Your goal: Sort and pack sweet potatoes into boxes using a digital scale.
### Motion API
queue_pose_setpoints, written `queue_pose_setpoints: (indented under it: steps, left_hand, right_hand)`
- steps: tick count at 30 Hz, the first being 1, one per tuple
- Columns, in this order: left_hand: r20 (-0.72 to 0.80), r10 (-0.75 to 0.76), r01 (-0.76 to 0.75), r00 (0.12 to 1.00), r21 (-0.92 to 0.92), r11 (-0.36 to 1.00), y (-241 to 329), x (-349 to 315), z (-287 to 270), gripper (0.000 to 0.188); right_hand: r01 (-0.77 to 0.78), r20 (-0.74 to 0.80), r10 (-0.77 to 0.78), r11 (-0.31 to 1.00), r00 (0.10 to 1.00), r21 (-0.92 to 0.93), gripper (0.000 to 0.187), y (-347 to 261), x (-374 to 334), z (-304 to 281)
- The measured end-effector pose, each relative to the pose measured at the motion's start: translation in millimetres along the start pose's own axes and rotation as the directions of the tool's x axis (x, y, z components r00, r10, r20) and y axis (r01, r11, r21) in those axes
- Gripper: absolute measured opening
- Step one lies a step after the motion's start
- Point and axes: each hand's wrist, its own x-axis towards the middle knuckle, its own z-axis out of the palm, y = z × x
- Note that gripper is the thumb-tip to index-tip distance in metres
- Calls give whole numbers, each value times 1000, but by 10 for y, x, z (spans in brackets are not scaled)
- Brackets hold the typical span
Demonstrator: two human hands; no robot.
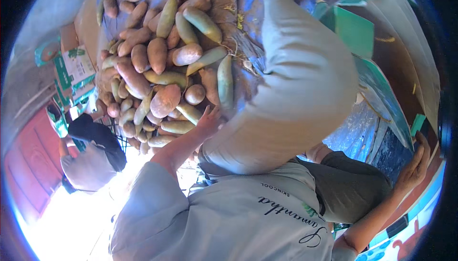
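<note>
Many elongated, gourd-like fruits [157,55], some green and some tan-brown, lie heaped on the left of a blue sheet. My left hand [210,122] reaches to the heap's near right edge, beside my bent knee. Its fingers are apart, close to a brownish fruit [209,85], and nothing shows in them. At the far right, my right hand [414,166] is at the near edge of an open cardboard box [400,65] with green flaps and a pale plastic liner. Its fingers are stretched out along that edge; whether they touch it is hard to tell.
My bent leg [305,80] stands between heap and box. The blue sheet [248,3] carries dry plant scraps. A person in a dark cap [95,134] is at the left, near bright light. Green-and-white cartons [78,68] stand behind the heap, beside a red surface [31,151].
</note>
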Motion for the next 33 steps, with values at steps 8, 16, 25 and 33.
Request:
queue_pose_setpoints:
  steps: [8,16,25,33]
  left_hand:
    - [257,-10,15,966,-16,1000,21,-445,317,31]
    - [248,-138,154,959,-49,987,125,-151,141,42]
    - [206,75,-72,976,-18,997,252,81,329,52]
    - [346,12,8,938,-56,998,270,162,165,39]
  right_hand:
    - [-27,-53,32,995,998,95,38,120,26,205]
    - [21,-69,-17,999,997,46,38,212,99,182]
    - [-69,-110,83,990,991,122,39,149,96,234]
    - [-126,-116,137,988,984,94,37,212,30,246]
